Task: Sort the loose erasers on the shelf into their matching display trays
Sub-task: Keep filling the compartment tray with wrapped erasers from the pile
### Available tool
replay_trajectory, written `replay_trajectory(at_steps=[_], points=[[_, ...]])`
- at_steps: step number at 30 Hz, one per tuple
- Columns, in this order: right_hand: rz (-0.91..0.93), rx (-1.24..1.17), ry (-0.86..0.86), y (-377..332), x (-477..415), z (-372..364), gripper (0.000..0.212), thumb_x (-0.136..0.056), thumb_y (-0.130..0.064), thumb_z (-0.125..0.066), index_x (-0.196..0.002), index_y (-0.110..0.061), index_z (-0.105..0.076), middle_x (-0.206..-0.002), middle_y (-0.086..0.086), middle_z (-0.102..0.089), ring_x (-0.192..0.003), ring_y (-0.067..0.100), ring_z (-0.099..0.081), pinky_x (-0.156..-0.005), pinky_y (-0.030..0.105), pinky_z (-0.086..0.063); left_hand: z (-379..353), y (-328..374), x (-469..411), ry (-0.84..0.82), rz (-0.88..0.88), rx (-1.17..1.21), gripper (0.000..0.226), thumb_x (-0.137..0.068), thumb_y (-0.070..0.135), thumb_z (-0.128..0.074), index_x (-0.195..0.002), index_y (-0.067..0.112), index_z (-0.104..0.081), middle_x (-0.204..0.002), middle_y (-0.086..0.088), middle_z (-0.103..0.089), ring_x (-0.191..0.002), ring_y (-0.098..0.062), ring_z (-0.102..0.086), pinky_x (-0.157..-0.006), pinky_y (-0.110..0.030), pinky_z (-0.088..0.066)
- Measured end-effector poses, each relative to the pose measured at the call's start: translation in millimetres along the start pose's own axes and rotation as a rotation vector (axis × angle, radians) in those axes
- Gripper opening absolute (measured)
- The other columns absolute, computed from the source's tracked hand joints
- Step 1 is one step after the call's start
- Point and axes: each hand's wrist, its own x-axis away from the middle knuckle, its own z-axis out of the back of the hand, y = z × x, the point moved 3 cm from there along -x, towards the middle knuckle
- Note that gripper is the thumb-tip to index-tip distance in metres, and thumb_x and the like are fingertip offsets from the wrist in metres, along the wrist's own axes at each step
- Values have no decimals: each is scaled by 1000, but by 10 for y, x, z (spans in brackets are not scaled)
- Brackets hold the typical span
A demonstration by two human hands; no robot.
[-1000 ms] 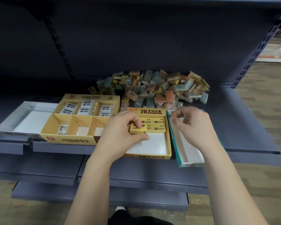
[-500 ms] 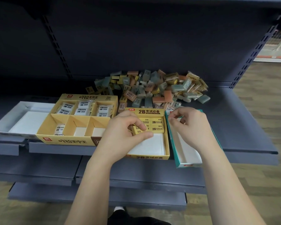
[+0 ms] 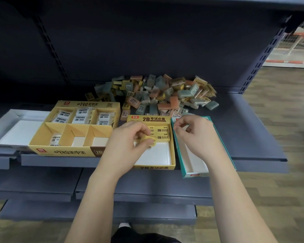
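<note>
Left hand [image 3: 128,144] is over the middle tray, thumb and fingertips pinching a yellow eraser [image 3: 147,139] just above the white floor, right at the near edge of the erasers already packed there. Right hand [image 3: 198,137] hovers over the far end of the teal tray [image 3: 200,174], fingers curled in, thumb and forefinger close together; whether anything sits between them, I cannot tell.

The middle tray, the yellow 2B tray [image 3: 154,167], carries a big "2B" and the characters 考试必备 on its far wall, with a small red logo beside them. Inside, at the far end, lie the packed yellow erasers [image 3: 162,133], each printed "2B"; the near half shows bare white card.

The teal tray, just right of it and touching, is long and narrow with a white inside. There is a red label on its near end, too small to read.

Over to the left, the six-compartment tray [image 3: 68,151] is yellow, with "2B" on a brown patch on its near wall and upside-down Chinese characters beside it. Its three far compartments hold wrapped white erasers [image 3: 81,115] marked "2B". The near-left one has a wrapped eraser [image 3: 55,139] standing in it, and the other two near ones show white floor.

Further left again sits a white tray [image 3: 0,126].

At the far side of the shelf [image 3: 249,130] lies the pile of loose erasers [image 3: 165,97]: orange, grey-green and yellow, some showing barcodes.
</note>
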Motion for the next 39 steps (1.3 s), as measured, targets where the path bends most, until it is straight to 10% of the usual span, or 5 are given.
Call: replay_trajectory(at_steps=[10, 17, 28, 39], points=[[-11, 0, 19, 32, 10, 11, 10, -89, -23, -61, -85, -26, -70, -83, -16, -64, -57, -1, -52, -52, 12, -32, -150, -51, -23, -89, -27, -263, 13, -87, 33, -70, -93, 23, -68, -85, 14, -56, -85, -13, -51, -84, -36, -45], [-13, 5, 19, 24, 13, 36, 11, -90, -21, -61, -85, -27, -69, -83, -15, -64, -59, 3, -52, -53, 11, -34, -154, -22, -58, -236, 23, -310, 37, -79, 26, -79, -114, 21, -69, -94, 15, -49, -84, -8, -52, -77, -26, -46], [-1, -11, 60, 59, -25, 81, 10, -87, -20, -64, -81, -26, -68, -76, -20, -62, -67, -7, -53, -57, 8, -38, -291, 93, -160, -207, -50, -258, 19, -78, 31, -79, -86, 26, -62, -82, 15, -51, -75, -6, -49, -62, -13, -30], [34, -16, 52, 44, -138, 77, 16, -85, -19, -64, -76, -33, -66, -75, -21, -63, -71, -5, -57, -55, 8, -38, -335, 0, -226, -235, -55, -249, 17, -77, 33, -80, -87, 23, -69, -98, 10, -55, -101, -12, -48, -93, -35, -39]])
